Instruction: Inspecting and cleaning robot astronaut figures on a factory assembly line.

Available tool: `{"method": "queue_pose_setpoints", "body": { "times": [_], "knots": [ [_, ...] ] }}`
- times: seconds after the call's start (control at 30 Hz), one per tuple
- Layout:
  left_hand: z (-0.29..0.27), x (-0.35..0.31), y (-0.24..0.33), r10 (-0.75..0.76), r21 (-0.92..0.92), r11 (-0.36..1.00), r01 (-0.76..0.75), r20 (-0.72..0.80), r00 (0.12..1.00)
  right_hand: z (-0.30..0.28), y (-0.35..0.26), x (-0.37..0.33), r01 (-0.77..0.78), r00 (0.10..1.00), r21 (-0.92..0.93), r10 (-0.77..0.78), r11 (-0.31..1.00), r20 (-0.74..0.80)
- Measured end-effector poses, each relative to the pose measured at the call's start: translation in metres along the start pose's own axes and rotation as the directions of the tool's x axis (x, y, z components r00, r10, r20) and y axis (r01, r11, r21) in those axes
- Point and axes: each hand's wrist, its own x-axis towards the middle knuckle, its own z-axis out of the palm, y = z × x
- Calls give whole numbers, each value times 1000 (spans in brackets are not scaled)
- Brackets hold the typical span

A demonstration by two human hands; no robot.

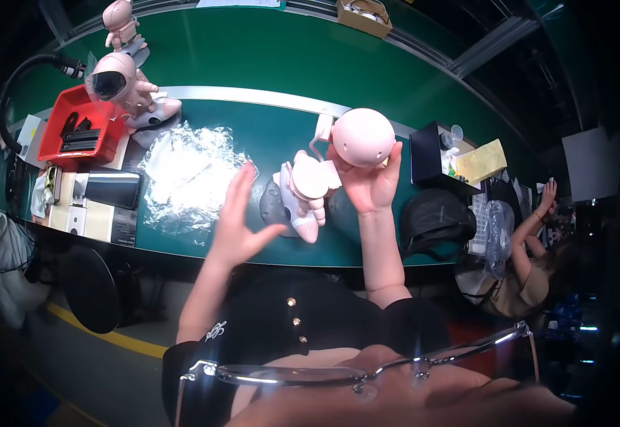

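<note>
My right hand (374, 186) is closed around a pale pink, round hollow head shell (363, 135) with small holes in its side, held up off the bench. Just left of it a headless pink astronaut figurine body (308, 179) sits on a rocket-shaped piece with a grey base (273, 206). My left hand (237, 224) is raised, thumb and fingers spread, holding nothing. It is apart from the figurine, between it and a heap of crumpled clear plastic bags (189, 174).
At the left are a red bin (75, 153) of black parts and two astronaut figurines, the nearer one with a dark visor (109, 85). On the right lie a black bag (436, 224), a black box (427, 153) and a yellow piece (484, 162). People work at both sides.
</note>
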Motion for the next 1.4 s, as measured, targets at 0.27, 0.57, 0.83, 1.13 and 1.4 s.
{"method": "queue_pose_setpoints", "body": {
  "times": [0.27, 0.57, 0.83, 1.13, 1.4],
  "knots": [
    [68, 29, 16, -144, -381, 915, 132, -5, 989, 5, -6, 0, 105, 993, -152, -96, 983, 70],
    [67, 34, 4, -193, -582, 787, 205, 84, 978, 18, -29, -5, 709, 690, -671, -16, 217, 724],
    [41, 50, -18, -158, -660, 629, 410, 407, 899, -81, -61, 7, 173, 949, -960, -299, 219, 103],
    [-3, 14, -48, -173, 597, 751, 280, -232, 957, -113, -21, -30, 208, 904, -950, -416, 232, 97],
    [-65, 19, -106, -197, 636, 543, 549, -538, 819, -96, -3, -38, 191, 919, -901, -395, 389, 24]
  ]
}}
